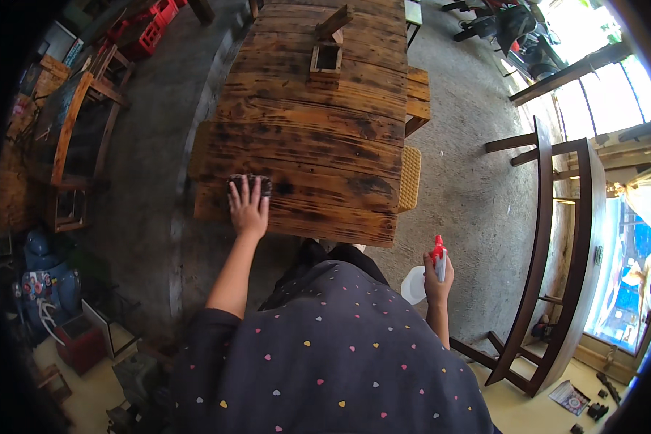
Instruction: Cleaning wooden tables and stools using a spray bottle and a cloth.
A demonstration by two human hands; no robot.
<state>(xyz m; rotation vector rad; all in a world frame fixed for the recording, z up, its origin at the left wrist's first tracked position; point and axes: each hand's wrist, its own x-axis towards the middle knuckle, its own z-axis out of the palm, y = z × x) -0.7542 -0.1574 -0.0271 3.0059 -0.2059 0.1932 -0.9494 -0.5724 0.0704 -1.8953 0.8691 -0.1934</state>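
My left hand [248,209] lies flat with fingers spread on a dark cloth [263,182], pressing it onto the near left part of a long scorched wooden table [318,123]. My right hand [438,275] hangs beside my body, off the table's near right corner, gripping a white spray bottle [415,285] with a red nozzle. My dark dotted shirt fills the lower middle of the view.
A small square wooden box [326,59] stands on the far half of the table. A woven yellow stool [410,177] and a wooden bench [417,98] sit at its right side. Wooden chairs [79,137] stand left, a dark curved wooden frame [557,253] right, and red crates [155,25] at the far left.
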